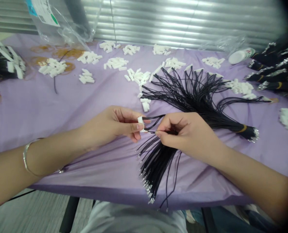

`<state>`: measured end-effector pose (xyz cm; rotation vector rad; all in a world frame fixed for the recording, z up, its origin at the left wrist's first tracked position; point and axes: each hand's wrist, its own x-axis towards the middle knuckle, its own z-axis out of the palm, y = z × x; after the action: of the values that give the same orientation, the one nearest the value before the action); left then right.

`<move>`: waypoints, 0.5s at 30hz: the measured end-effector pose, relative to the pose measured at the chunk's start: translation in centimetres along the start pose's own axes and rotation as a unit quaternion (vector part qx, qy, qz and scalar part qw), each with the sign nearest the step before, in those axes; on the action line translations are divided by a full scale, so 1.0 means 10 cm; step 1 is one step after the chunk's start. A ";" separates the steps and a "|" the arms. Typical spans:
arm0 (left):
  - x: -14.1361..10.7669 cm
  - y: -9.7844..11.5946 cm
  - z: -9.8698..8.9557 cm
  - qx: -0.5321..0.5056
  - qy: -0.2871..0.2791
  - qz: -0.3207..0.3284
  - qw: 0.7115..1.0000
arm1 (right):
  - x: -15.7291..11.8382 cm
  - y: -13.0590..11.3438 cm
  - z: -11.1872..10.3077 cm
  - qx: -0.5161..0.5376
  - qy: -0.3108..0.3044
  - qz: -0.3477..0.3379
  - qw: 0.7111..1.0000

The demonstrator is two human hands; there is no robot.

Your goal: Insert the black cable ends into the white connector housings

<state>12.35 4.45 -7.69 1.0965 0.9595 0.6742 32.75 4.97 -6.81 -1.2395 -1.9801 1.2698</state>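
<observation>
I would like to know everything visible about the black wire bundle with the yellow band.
The bundle is many thin black wires, smooth and plastic-looking, lying on the purple cloth. A yellow band gathers it near its right end, where the tips look silvery, like metal. Leftward it fans out loosely, with white pieces at some ends. The right hand partly hides it; I cannot tell whether they touch.

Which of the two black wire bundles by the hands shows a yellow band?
The bundle beyond the right hand: its yellow band sits near its silvery right end. The other bundle, spreading toward the near table edge, shows none.
</observation>
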 end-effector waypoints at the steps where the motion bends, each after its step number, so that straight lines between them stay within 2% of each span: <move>1: 0.00 0.00 0.00 0.002 0.003 -0.001 1.000 | 0.00 0.00 0.00 -0.002 0.001 0.001 1.000; 9: 0.01 0.00 0.02 0.011 0.015 -0.007 1.000 | 0.00 0.01 0.02 -0.018 0.027 0.008 0.999; 15: 0.02 0.01 0.03 0.023 0.004 -0.002 1.000 | -0.01 0.03 0.03 -0.036 0.032 -0.012 0.999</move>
<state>12.68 4.54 -7.66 1.1329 0.9869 0.6573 32.63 4.80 -7.19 -1.2713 -2.0049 1.1426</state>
